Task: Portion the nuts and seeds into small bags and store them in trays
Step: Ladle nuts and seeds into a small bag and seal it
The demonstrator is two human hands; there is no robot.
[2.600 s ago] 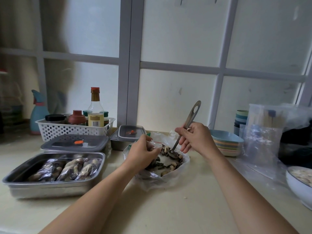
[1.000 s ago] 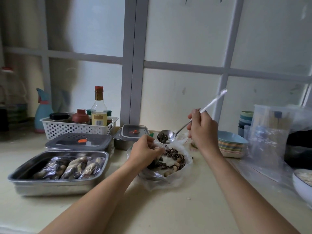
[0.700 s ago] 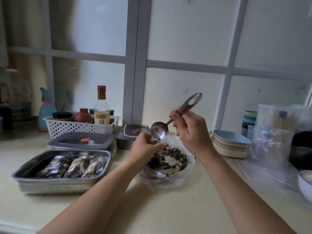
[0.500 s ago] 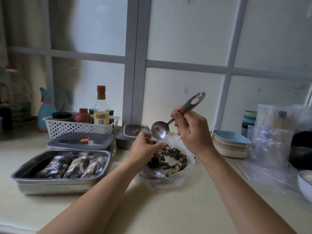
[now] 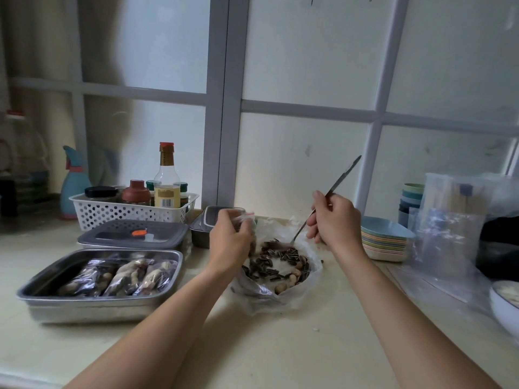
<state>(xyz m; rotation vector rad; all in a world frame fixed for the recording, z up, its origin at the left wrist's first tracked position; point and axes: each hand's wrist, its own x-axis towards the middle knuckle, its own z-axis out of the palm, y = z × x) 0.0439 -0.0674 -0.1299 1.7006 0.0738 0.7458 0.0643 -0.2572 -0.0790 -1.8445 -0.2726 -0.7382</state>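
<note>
A clear plastic bag (image 5: 280,297) lies open on the counter with sunflower seeds and peanuts (image 5: 276,265) in it. My left hand (image 5: 229,245) grips a small clear bag (image 5: 247,221) above the left side of the pile; some seeds show inside it. My right hand (image 5: 335,220) holds a metal spoon (image 5: 341,178) by its handle, and the bowl end dips into the seeds. At the left, an open steel tray (image 5: 36,293) carries three filled small bags (image 5: 120,277).
A lidded steel tray (image 5: 112,237) and a smaller lidded one (image 5: 202,234) stand behind the open tray. A white basket (image 5: 98,213) of bottles is at the back left. Stacked coloured dishes (image 5: 384,242), loose clear bags (image 5: 452,234) and a white bowl (image 5: 501,308) fill the right.
My right hand has brought the spoon down from beside the small bag into the seed pile. My left hand has lifted the small bag slightly.
</note>
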